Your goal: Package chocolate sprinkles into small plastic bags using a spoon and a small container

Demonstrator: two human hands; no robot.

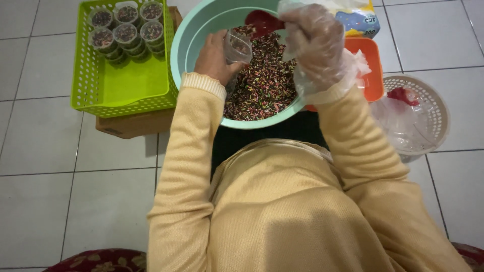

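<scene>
A mint-green bowl (pixel 181 55) rests on my lap, filled with dark, multicoloured sprinkle-like bits (pixel 264 83). My left hand (pixel 214 58) is bare and grips a small clear plastic cup (pixel 238 48) tilted over the bits inside the bowl. My right hand (pixel 312 43) wears a loose clear plastic glove and hovers over the bowl's right side, fingers bunched, close to the cup; I cannot make out anything in it. A red scoop-like piece (pixel 262 21) lies at the bowl's far side.
A lime-green basket (pixel 118 83) at the left holds several filled lidded cups (pixel 126 32) and sits on a brown box (pixel 133 126). An orange container (pixel 370 65), a tissue pack (pixel 358 20) and a white round basket (pixel 436 108) with clear plastic stand at the right. White floor tiles lie all around.
</scene>
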